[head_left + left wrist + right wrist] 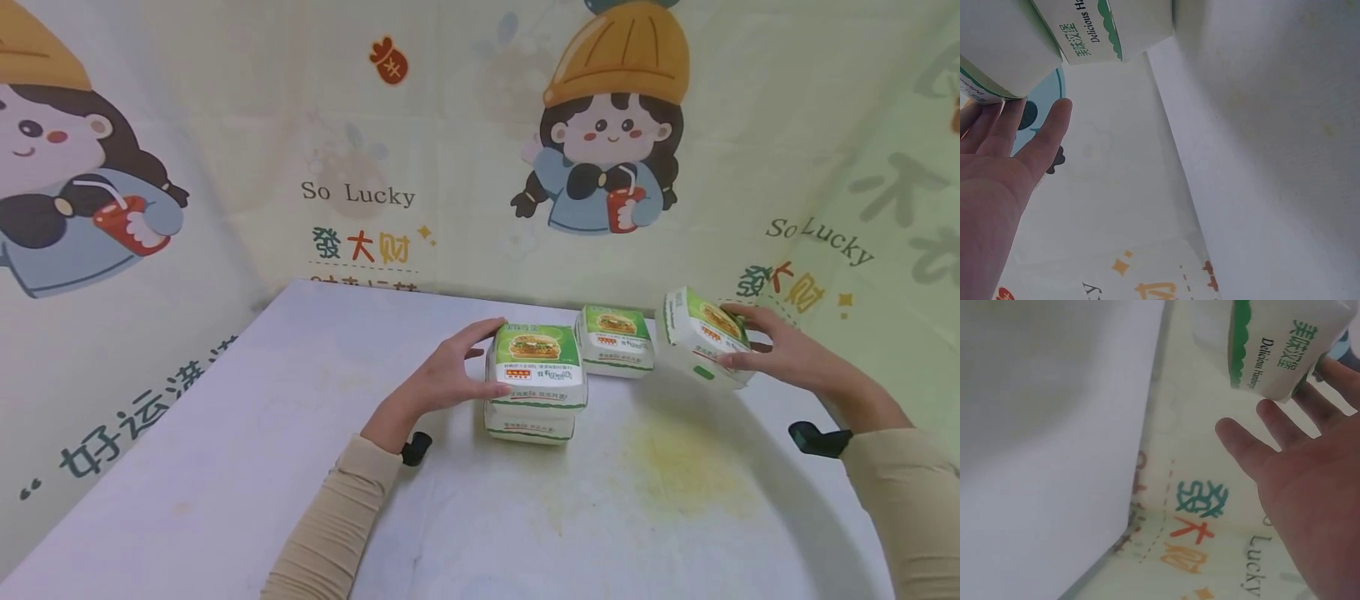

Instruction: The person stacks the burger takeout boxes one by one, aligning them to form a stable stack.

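Note:
My left hand (pixel 442 371) grips a green and white paper hamburger box (pixel 536 367) by its left side, thumb at the front and fingers at the back. Directly below it is a second hamburger box (pixel 528 427); whether the two fully touch is unclear. A third hamburger box (pixel 617 342) sits on the table behind and to the right. At the far right, my right hand (pixel 795 350) holds another hamburger box (pixel 701 333) from its right side, tilted and raised off the table. Green lettering shows on this box's side in the right wrist view.
The white table (pixel 300 433) has a yellowish stain (pixel 690 458) at right of centre. A printed cloth backdrop (pixel 450 150) with cartoon figures stands along the table's back and sides. Dark wrist cameras (pixel 821 439) sit at both cuffs.

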{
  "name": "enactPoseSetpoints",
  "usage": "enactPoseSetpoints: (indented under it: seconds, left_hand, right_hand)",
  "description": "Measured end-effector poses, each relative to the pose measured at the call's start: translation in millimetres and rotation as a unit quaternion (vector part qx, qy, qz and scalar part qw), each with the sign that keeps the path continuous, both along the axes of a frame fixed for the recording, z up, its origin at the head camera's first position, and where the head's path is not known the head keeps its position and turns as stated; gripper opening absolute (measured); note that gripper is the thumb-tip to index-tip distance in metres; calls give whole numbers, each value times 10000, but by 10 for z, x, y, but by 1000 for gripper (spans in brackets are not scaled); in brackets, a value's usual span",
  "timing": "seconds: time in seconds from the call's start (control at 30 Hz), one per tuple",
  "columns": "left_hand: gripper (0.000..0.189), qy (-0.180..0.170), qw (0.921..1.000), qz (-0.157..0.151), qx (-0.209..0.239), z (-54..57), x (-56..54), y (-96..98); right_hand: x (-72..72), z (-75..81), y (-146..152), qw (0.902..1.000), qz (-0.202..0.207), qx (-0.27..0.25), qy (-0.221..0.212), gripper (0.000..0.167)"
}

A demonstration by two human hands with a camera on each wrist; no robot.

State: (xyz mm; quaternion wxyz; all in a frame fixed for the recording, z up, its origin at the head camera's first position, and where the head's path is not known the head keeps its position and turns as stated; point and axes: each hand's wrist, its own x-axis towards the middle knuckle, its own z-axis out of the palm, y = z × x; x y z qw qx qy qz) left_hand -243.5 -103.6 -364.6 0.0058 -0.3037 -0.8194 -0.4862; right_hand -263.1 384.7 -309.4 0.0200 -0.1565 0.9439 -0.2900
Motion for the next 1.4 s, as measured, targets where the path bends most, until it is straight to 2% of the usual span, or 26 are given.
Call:
enactPoseSetpoints:
  seconds: [0.2,0.5,0.83,1.13,1.4]
  left_hand:
    - [91,-17,10000,5,-35,11,3,7]
    - [91,-24,10000,17,-9,15,7,11]
    - [89,-10,10000,-32,61,25,28,-2]
    - [91,-119,9997,-172,150,27,39,8]
    - [92,-130,9997,-131,133,20,35,13]
  right_hand:
    - [54,87,-154,9992,98,-132,377,79]
    - [169,258,-424,9993,149,-332,86,74]
    - [248,352,-728,9977,390,-367,427,67]
    - [297,430,-1005,9967,598,-347,433,68]
    - [304,480,-1274,9947,822,-301,540,71]
